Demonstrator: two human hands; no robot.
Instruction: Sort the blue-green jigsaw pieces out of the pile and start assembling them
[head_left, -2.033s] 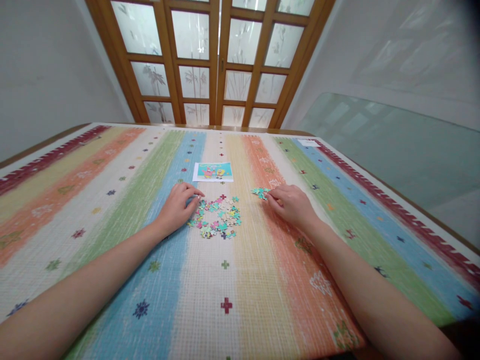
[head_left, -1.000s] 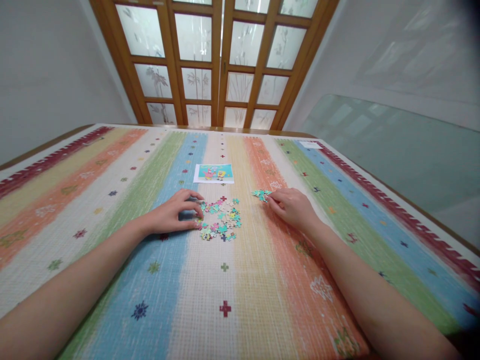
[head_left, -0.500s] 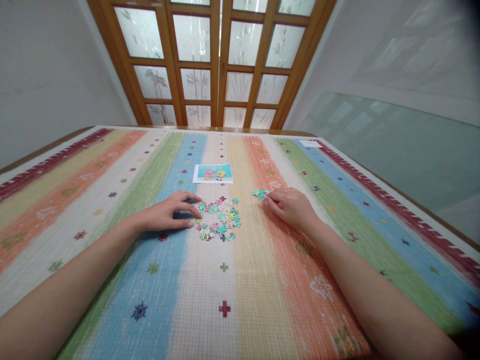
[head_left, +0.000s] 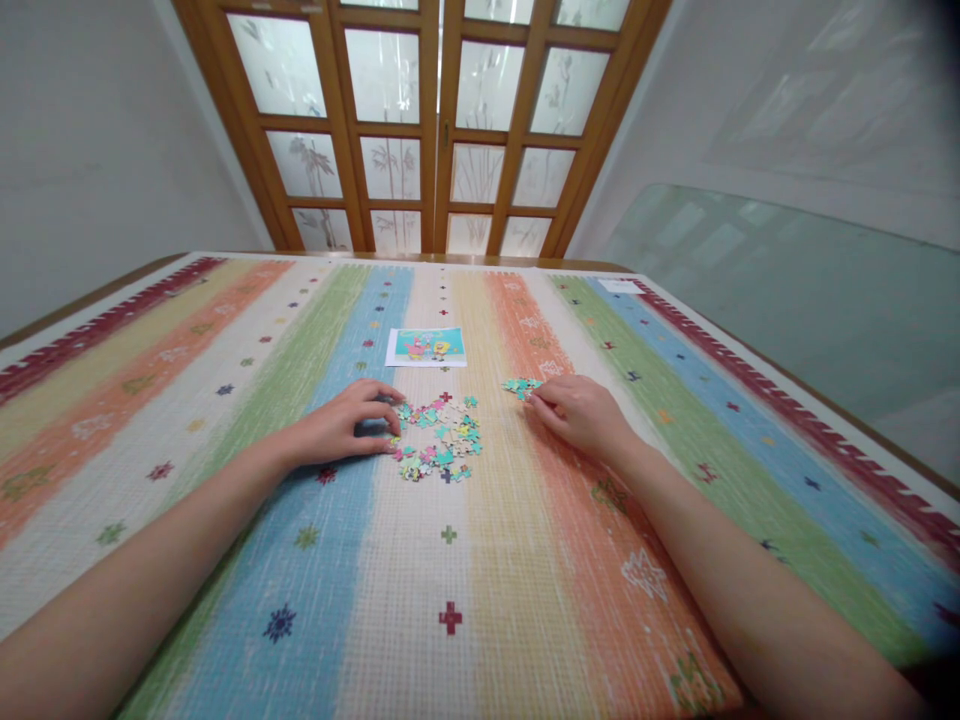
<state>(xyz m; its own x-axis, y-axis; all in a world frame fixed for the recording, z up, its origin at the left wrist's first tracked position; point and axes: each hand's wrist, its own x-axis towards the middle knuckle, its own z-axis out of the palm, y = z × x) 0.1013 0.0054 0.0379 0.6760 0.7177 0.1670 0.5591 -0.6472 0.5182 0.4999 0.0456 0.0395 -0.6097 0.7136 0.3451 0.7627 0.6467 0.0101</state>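
Striped tablecloth runs under both hands. Left hand has spread from a near-pinch; fingers curve apart at the puzzle pile, likely holding nothing, so no piece secured there. Right hand is curled beside a teal cluster; can't tell if pinching. Yellow stripe separates right hand from pile. Picture card ahead-right of left hand; far table edge well past both.

The wooden table is covered by a striped tablecloth. Loose jigsaw pieces are scattered mid-table, with a smaller teal cluster set to the right. A cartoon picture card is laid beyond, a white slip far right.
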